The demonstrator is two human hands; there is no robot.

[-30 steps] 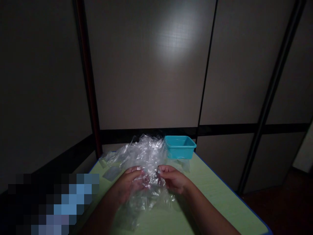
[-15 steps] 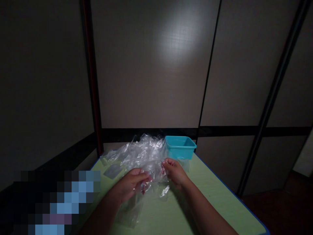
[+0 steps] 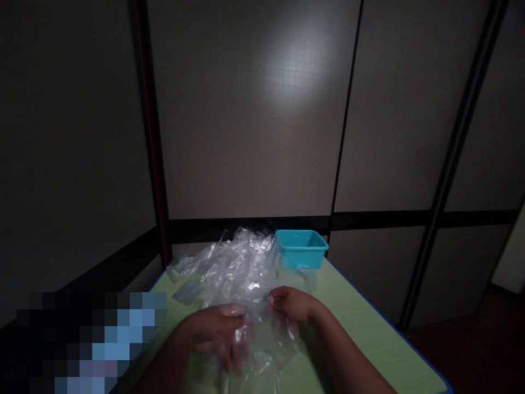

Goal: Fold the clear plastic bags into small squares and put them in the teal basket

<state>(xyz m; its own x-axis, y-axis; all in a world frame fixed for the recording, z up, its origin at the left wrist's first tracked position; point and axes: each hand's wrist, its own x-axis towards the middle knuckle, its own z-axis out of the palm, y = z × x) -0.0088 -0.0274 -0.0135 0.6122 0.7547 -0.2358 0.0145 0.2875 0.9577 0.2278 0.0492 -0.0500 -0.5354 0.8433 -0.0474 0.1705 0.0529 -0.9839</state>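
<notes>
Between my two hands stretches a clear plastic bag [image 3: 262,334], crinkled and partly blurred, over the near part of the table. My left hand [image 3: 217,331] has its thumb pressed on the bag's left side, the other fingers smeared by motion beneath the film. On the right side, my right hand [image 3: 291,305] pinches the same film between thumb and finger. Just beyond the hands lies a heap of clear plastic bags [image 3: 241,257], shiny and crumpled.
A turquoise plastic basket [image 3: 301,257] stands at the table's far right corner, beside the heap. Flat film [image 3: 188,291] lies at the left. The pale green table [image 3: 361,328] has a blue edge; wardrobe panels [image 3: 250,137] rise behind it.
Both hands have moved down toward me, drawing the clear plastic bag nearer. The basket and the heap stay where they were.
</notes>
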